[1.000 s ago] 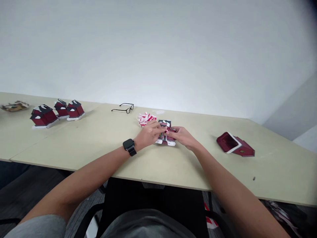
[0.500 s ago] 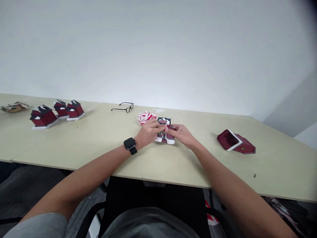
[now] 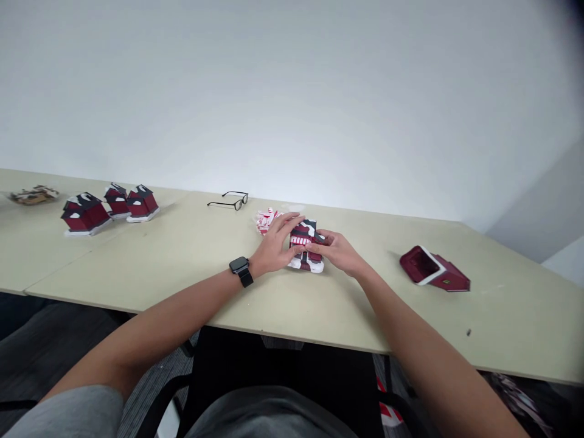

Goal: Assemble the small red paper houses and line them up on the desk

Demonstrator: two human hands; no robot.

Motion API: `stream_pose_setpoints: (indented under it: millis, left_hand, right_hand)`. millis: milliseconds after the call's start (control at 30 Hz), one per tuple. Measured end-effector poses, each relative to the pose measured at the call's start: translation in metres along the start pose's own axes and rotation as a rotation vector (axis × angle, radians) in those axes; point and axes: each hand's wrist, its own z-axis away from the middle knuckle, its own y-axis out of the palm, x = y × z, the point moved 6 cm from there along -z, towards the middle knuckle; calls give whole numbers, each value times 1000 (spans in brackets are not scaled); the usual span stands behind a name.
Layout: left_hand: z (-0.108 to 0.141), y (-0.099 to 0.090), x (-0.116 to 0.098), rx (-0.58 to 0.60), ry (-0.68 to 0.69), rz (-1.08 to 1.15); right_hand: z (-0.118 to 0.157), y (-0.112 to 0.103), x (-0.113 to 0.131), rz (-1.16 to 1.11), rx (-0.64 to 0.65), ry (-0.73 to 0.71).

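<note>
A small dark-red model house [image 3: 310, 230] with a snowy dark roof and a white base stands in front of me. A red-and-white striped awning [image 3: 300, 241] shows on its front. My left hand [image 3: 274, 246] curves round the left side, fingers along the roof edge and thumb on the front below the awning. On the other side my right hand [image 3: 338, 250] grips the house, thumb on the front and fingers behind, partly hidden. Crumpled red-and-white pieces [image 3: 264, 221] lie behind my left hand.
Three similar red houses [image 3: 89, 216] stand at the left, with a brown-and-white bundle [image 3: 34, 194] farther out. Black-framed glasses [image 3: 235, 202] rest near the wall. At the right a hollow red house shell [image 3: 449, 277] lies on its side, and a tiny dark bit [image 3: 468, 333] sits near the edge.
My left fingers have lifted off the front and spread toward the roof, with the thumb now on the front. The striped awning now shows there. My right hand keeps its grip.
</note>
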Motion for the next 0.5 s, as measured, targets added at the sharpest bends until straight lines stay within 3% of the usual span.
stream_pose_setpoints:
  millis: [167,300,500]
  left_hand:
    - [0,-2,14,13,-201,133]
    - [2,7,21,128,-324,294]
    - [-1,7,14,140,-327,280]
  right_hand:
    - [0,1,1,-88,33,-10]
    - [0,6,-1,-137,86,-24]
    - [2,8,0,-88,74,-29]
